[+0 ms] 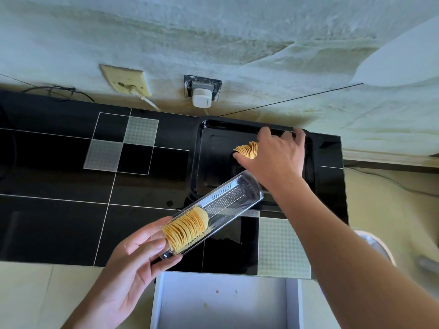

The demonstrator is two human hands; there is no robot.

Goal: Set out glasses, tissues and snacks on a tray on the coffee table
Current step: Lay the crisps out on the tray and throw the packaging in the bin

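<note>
The right hand (273, 157) reaches into the black tray (213, 162) at the far end of the tiled desk (59, 162), fingers curled around a fanned stack of crisps (248, 149). The left hand (133, 262) grips a clear plastic crisp container (213, 214), tilted toward the tray, half full of crisps.

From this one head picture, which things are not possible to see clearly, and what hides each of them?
Head view only:
- Right hand: its own back hides how the fingers hold the stack of chips over the black tray.
- Tray's near right corner: hidden by the right forearm and the clear container.
- White drawer: cut off by the bottom edge.
- Objects at the right edge, near the floor: blurred, unidentifiable.
</note>
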